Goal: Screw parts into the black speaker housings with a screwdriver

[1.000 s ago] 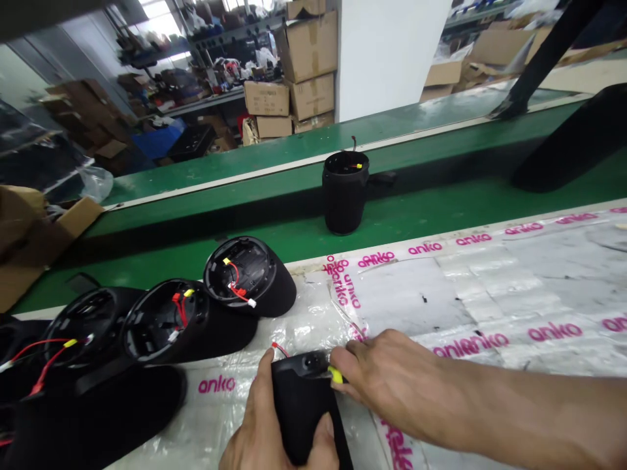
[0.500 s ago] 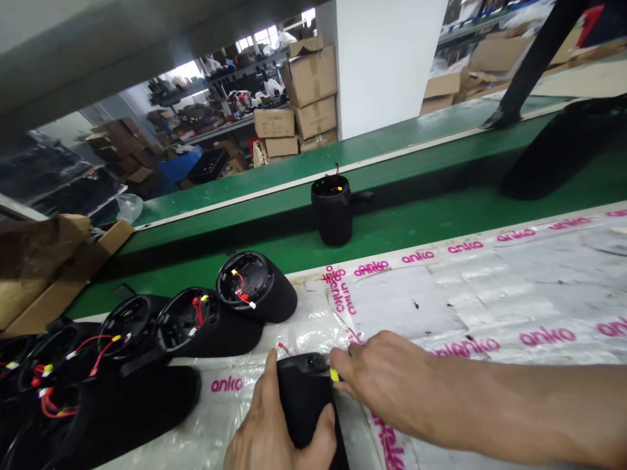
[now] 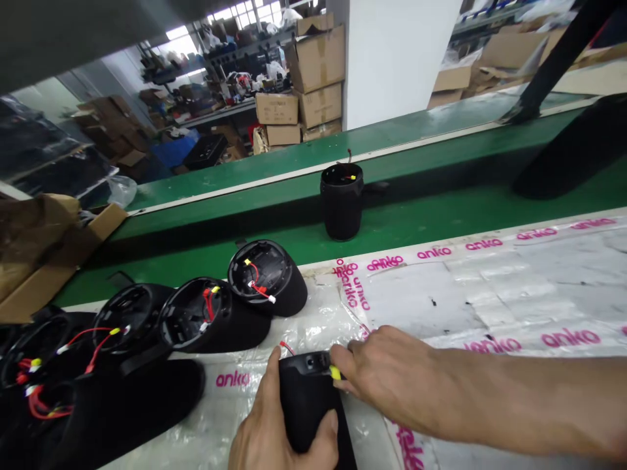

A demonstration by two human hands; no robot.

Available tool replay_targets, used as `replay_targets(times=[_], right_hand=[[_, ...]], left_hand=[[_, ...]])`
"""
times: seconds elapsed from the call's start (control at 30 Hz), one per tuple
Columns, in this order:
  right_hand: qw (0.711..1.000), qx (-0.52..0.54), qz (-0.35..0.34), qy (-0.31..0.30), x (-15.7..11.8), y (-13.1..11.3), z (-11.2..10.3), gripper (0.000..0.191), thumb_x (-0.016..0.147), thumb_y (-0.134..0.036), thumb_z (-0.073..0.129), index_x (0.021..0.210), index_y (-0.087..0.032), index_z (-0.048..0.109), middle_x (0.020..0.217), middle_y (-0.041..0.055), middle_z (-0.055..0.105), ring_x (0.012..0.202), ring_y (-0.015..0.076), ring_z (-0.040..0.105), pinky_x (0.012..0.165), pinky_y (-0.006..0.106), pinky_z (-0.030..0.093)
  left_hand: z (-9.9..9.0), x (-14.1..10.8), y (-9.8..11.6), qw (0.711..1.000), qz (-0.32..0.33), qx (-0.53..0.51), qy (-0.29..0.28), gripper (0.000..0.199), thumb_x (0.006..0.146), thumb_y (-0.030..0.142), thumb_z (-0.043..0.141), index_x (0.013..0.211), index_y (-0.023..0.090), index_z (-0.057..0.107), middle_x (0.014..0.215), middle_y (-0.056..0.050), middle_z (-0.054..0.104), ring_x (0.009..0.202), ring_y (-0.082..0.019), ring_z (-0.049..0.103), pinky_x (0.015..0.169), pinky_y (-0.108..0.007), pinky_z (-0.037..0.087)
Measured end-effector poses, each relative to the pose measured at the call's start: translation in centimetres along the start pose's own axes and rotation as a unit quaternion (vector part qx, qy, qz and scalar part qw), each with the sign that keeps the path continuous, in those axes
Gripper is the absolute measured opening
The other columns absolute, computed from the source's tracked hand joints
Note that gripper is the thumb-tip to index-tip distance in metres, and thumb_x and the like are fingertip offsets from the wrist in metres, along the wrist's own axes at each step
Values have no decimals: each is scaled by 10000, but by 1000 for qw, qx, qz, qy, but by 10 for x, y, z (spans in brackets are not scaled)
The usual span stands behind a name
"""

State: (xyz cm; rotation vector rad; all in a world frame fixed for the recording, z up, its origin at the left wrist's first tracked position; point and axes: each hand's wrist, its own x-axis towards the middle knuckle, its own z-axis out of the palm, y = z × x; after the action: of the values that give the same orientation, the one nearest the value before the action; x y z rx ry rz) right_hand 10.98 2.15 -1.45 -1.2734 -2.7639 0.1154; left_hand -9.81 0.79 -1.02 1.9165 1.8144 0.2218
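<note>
My left hand (image 3: 284,424) is wrapped round a black fabric-covered speaker housing (image 3: 309,398), thumb on its near face and fingers along its left side. A small dark panel with round sockets shows near the housing's top edge, and a short red wire (image 3: 287,347) sticks up behind it. At the top right corner of the housing, my right hand (image 3: 365,369) is closed in a pinch. A yellow piece (image 3: 336,373) shows at its fingertips; the rest of what it grips is hidden.
Several similar black housings (image 3: 264,277) with red wires lie at the left. One housing (image 3: 341,205) stands upright on the green conveyor belt (image 3: 284,228). White wrap printed "anko" covers the bench (image 3: 416,300). An open carton (image 3: 105,225) sits at far left; a dark post (image 3: 553,65) rises at right.
The camera view has shifted slightly, so the background and other housings sit a little differently. Both hands keep nearly the same hold on the speaker housing.
</note>
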Motion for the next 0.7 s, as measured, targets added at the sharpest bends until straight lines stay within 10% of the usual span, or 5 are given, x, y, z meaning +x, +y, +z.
replay_targets(times=[0.27,0.47,0.7], right_hand=[[997,61,23,-38,1,4,-5,171,1019,-332,533,979,-171,489,674,8,659,549,215,634,478,317,226],[986,143,72,43,-10,6,-12,135,1058,-319,447,1007,-195,465,788,1,662,635,207,636,518,297,279],[994,75,66,-35,-16,5,-19,159,1033,-330,513,960,-191,493,728,12,669,622,236,647,516,303,262]], left_hand=[[-3,-1,-2,997,-30,-73,9,782,778,356,582,1489,150,331,1331,-135,624,1201,-318,610,999,-469,489],[-6,-5,5,994,-47,-102,10,784,784,389,579,1485,138,334,1286,-133,653,1198,-287,612,1005,-421,479],[-7,-8,18,998,-65,-23,15,799,780,399,553,1499,148,310,1330,-152,621,1221,-314,593,997,-442,463]])
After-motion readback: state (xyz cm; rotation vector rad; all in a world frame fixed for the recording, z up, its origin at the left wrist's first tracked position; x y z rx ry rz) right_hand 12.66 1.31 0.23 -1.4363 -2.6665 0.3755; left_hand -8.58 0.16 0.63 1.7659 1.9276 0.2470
